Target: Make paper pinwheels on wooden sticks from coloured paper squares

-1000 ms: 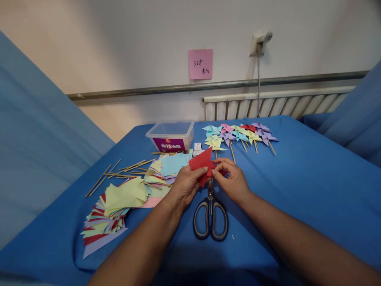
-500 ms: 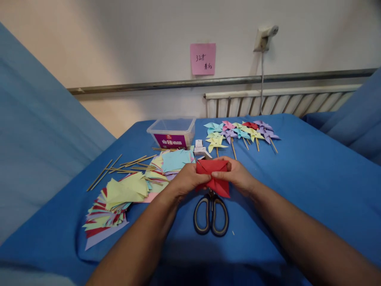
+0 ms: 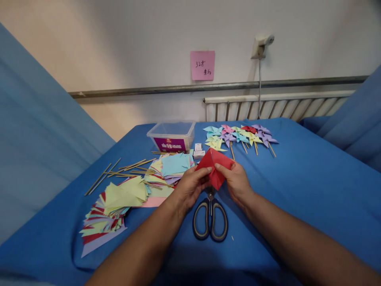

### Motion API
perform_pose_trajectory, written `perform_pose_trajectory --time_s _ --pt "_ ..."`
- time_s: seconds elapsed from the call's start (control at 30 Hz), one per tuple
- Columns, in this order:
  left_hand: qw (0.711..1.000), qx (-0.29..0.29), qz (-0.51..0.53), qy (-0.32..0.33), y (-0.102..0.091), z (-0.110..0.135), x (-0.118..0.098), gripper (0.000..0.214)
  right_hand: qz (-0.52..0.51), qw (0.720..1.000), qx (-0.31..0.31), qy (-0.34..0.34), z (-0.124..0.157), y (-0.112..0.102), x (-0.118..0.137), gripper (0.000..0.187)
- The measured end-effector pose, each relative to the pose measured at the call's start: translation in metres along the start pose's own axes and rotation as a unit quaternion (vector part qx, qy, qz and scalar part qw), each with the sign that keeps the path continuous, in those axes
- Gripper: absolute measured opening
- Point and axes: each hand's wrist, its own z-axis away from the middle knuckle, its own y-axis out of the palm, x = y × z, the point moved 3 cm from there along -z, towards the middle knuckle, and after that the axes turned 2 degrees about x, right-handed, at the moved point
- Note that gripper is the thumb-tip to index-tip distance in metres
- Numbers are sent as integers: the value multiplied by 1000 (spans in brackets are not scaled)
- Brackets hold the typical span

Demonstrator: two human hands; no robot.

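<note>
My left hand [image 3: 189, 185] and my right hand [image 3: 235, 181] both pinch a red square of paper [image 3: 214, 163] and hold it tilted like a diamond above the blue table [image 3: 312, 178]. Both hands are closed on it, thumbs on its near face. Black-handled scissors [image 3: 210, 218] lie shut on the cloth just below my hands. Left of my hands lie stacks of coloured paper squares [image 3: 174, 166] and cut coloured paper pieces [image 3: 113, 206].
A row of finished paper pinwheels [image 3: 241, 136] on sticks lies at the back. A clear plastic tub [image 3: 172, 136] stands behind the paper, with a small white box [image 3: 198, 150] beside it. Thin wooden sticks [image 3: 125, 169] are scattered at left. A radiator [image 3: 279, 107] and pink note [image 3: 202, 65] are on the wall.
The red paper, held flat and partly folded half a second ago, is now turned up into a diamond shape and raised slightly. Both hands kept hold of it.
</note>
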Motion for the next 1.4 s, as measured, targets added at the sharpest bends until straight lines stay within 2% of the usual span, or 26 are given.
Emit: perform_pose_trajectory --time_s 0.1,0.27,0.67,0.77,0.87,0.93,1.0,1.1,1.17,1.3,1.4 --pt "999 -20 41 -14 2 0 6 23 -14 1000 -20 -9 1 2 0 35" --pt "996 -42 79 -7 3 -1 11 21 -24 999 -29 -14 3 5 -4 35" --pt "997 -58 41 13 3 1 10 14 -23 1000 -13 1 3 4 -10 35" --pt "997 -69 41 21 1 0 8 16 1 1000 -3 -12 3 4 -8 36" --pt "995 -76 61 26 -5 -2 1 18 81 994 -5 -67 3 -2 -2 42" --pt "993 -88 80 18 -10 -3 -5 18 155 980 9 -125 5 -5 5 51" --pt "990 -102 94 7 -15 -2 -12 18 244 949 41 -194 7 -7 13 57" --pt "989 -105 106 -6 -18 1 -20 18 378 879 99 -272 12 -3 20 49" --pt "989 -100 108 -15 -17 3 -21 19 421 848 127 -297 15 1 23 41" --pt "991 -88 101 -19 -16 4 -19 19 444 821 156 -324 16 5 26 32" --pt "992 -77 94 -15 -16 4 -16 21 445 818 159 -328 15 4 26 20"
